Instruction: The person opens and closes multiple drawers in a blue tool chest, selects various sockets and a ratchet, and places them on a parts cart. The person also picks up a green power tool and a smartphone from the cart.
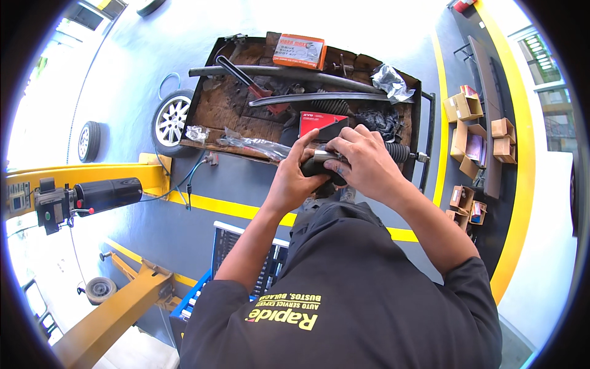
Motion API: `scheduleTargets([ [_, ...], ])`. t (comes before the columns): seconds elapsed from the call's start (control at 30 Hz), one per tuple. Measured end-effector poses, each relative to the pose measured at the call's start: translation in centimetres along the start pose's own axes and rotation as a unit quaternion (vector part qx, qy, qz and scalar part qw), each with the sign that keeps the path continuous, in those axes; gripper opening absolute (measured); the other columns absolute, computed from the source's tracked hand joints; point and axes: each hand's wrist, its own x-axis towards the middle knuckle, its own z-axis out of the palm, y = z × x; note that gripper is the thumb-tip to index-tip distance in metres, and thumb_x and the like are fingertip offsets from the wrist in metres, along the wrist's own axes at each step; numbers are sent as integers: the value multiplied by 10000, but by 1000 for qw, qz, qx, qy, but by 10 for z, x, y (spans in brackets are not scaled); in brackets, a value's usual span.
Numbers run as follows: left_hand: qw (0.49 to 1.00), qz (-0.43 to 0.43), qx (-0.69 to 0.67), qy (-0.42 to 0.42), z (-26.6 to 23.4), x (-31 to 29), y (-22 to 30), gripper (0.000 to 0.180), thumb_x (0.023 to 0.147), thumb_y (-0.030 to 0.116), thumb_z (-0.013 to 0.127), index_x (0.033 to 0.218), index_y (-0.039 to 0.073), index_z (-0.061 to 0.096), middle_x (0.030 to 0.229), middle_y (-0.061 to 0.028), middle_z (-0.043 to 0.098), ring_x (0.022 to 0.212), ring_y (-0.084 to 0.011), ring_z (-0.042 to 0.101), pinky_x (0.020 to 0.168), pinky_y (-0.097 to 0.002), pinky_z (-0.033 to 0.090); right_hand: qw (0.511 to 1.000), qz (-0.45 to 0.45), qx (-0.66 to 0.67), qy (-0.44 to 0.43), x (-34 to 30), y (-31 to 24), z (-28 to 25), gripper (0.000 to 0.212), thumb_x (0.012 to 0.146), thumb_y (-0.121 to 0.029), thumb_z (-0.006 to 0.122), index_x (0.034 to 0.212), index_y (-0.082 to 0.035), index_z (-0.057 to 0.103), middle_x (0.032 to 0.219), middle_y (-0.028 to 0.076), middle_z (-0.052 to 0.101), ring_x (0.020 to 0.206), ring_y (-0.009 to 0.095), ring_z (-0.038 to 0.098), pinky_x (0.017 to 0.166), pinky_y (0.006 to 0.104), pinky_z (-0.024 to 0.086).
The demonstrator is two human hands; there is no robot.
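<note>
Over the near edge of a worn brown-topped workbench, both my hands grip one dark, rounded part with a shiny silver piece on its upper side. My left hand wraps its left side with thumb and fingers. From above and the right, the fingers of my right hand close on it. Much of the part is hidden by my fingers, so its exact kind is unclear. Just beyond my hands a red and black box lies on the bench. A ribbed black rubber boot on a shaft sits right of my right hand.
An orange and white box, long curved bars and crumpled clear plastic lie on the bench. A blue tool chest stands near my left elbow. Yellow lift arms reach in at left; cardboard boxes stand right.
</note>
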Motion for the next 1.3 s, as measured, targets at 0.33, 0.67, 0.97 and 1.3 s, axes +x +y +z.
scheduleTargets([
  [0.33,987,-21,-35,153,-39,14,-23,678,827,-28,675,1436,98,404,1157,-110,610,897,-160,671,509,-219,556,976,143,160,-24,-22,15,10,315,938,-282,639,1077,-1,668,925,133,647,915,269,584,849,394,450],
  [0.67,901,-111,-230,350,-261,128,-67,355,940,301,604,1166,29,640,1118,-108,699,932,-262,695,852,-410,559,802,346,487,-4,-76,49,18,233,956,-236,620,1011,-10,632,784,-6,553,716,70,493,656,242,412],
  [0.97,950,-4,55,306,-143,58,-49,314,929,129,618,1228,33,614,1072,-48,663,993,-125,597,893,-273,468,714,352,604,27,-86,77,14,218,948,-261,644,992,-48,665,822,-23,570,757,57,490,722,237,407],
  [1.3,994,-64,-16,-88,26,2,20,447,898,169,695,1322,77,588,990,-30,636,921,-107,565,883,-276,463,800,227,524,-182,-39,71,1,249,926,-220,664,1077,-23,653,899,-20,608,829,43,525,755,219,428],
])
